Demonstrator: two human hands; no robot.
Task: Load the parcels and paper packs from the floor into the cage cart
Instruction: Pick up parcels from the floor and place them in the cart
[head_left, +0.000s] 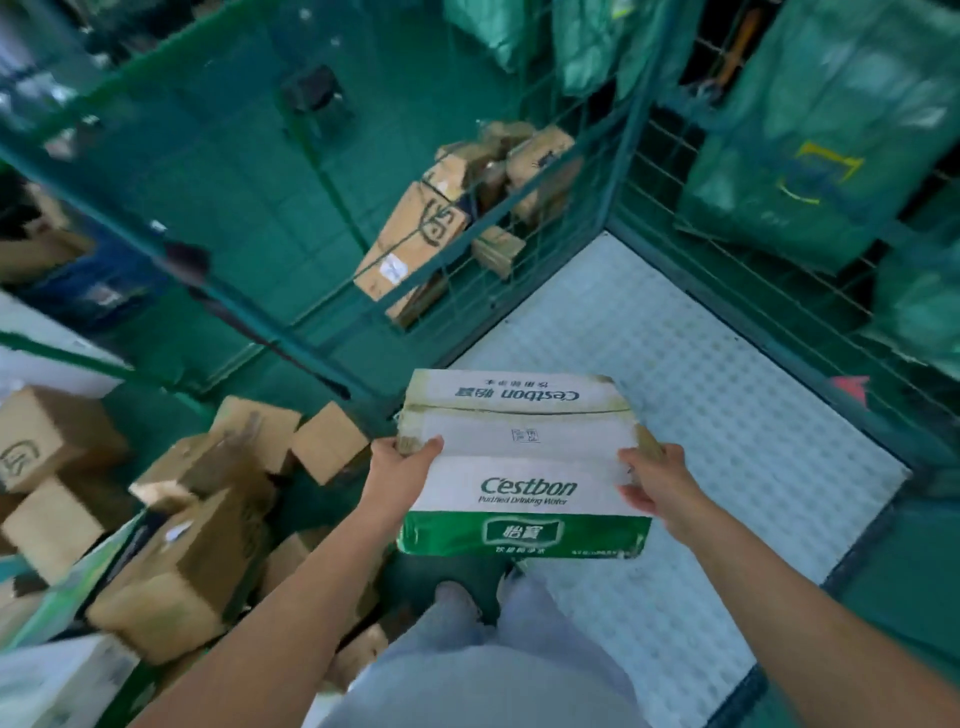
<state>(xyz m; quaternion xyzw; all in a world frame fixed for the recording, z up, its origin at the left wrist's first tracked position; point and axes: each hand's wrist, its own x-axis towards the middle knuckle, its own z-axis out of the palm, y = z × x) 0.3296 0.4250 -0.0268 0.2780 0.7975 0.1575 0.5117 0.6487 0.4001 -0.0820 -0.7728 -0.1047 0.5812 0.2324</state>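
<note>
Water carton held over the cart's open side

Left of the left hand, brown parcels lie heaped on the floor; both hands grip the Cestbon carton by its ends, right hand opposite; beyond and right of it spreads the cage cart's white floor, ringed by green mesh.

A white box with a green band and green lettering, brown cardboard parcels, green wire cart with a white dimpled floor.
</note>
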